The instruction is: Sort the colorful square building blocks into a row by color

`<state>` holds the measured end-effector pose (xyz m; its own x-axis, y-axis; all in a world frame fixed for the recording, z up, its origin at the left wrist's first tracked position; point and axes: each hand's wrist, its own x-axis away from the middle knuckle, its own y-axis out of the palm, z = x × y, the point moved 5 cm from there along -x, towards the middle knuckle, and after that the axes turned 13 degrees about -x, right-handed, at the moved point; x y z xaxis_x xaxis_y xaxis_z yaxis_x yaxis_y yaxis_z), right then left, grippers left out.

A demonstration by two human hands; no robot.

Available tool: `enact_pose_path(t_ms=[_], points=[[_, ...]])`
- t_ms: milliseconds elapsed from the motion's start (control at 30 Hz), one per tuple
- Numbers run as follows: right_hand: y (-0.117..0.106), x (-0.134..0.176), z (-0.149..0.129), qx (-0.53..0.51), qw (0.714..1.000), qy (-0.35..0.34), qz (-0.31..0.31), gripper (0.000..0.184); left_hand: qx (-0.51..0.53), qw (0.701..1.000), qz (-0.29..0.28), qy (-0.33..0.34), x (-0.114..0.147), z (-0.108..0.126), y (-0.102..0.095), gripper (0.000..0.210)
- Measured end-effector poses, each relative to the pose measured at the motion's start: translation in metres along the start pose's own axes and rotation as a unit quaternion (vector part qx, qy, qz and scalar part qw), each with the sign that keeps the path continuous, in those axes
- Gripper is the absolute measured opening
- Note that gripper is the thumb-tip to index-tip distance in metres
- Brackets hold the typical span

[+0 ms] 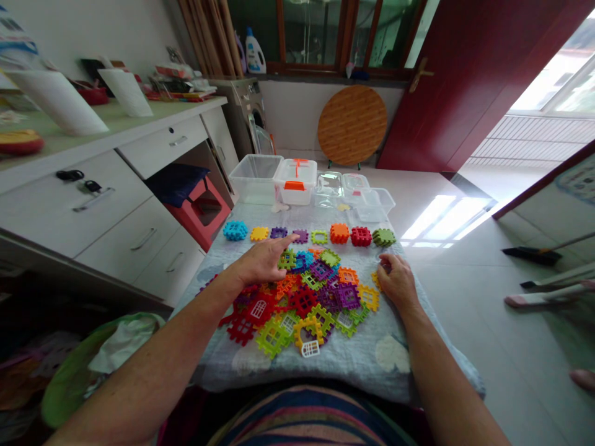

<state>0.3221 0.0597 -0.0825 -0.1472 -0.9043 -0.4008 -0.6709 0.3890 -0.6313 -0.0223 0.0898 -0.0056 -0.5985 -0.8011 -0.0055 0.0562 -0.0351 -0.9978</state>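
Note:
My left hand (264, 259) reaches over the heap, its index finger stretched out to the edge of a purple square block (301, 236) in the back row. Its thumb is apart, near a green block (288, 259); whether the fingertip touches the purple block I cannot tell. At the right side, my right hand (397, 279) is low over the cloth, fingers curled in; anything inside them is hidden. A yellow block (376, 281) lies beside it, partly covered. Between my arms spreads a heap of interlocking plastic blocks, including a dark red one (304, 300) and a white window piece (310, 349).
The back row includes stacks of blue (235, 230), orange (339, 233), red (361, 236) and olive green (383, 236) blocks. Behind stand a clear bin (255, 176), a lidded box (295, 186) and clear containers (329, 189). A red stool (199, 210) is left of the table.

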Motion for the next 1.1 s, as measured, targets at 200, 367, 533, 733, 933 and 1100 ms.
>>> enact_pose_path(t_ms=[200, 367, 533, 733, 933, 1100], points=[[-0.010, -0.002, -0.033, -0.040, 0.998, -0.034, 0.040, 0.026, 0.077, 0.997, 0.022, -0.007, 0.008, 0.012, -0.005, 0.091], [0.014, 0.004, -0.128, -0.132, 0.969, -0.139, -0.159, 0.038, 0.078, 0.997, 0.013, 0.024, 0.010, 0.033, -0.004, 0.096], [0.052, 0.012, -0.180, -0.111, 0.933, -0.203, -0.277, 0.061, 0.069, 0.996, 0.016, 0.054, 0.010, 0.050, -0.008, 0.106], [0.070, 0.014, -0.174, -0.070, 0.938, -0.186, -0.285, 0.042, 0.069, 0.996, 0.012, 0.048, 0.012, 0.052, -0.008, 0.110], [0.068, 0.012, -0.168, -0.075, 0.946, -0.168, -0.268, 0.040, 0.088, 0.993, 0.047, 0.057, 0.009, 0.044, -0.001, 0.093], [0.066, 0.010, -0.163, -0.105, 0.946, -0.168, -0.258, 0.041, 0.071, 0.997, 0.035, 0.018, 0.007, 0.032, 0.006, 0.042]])
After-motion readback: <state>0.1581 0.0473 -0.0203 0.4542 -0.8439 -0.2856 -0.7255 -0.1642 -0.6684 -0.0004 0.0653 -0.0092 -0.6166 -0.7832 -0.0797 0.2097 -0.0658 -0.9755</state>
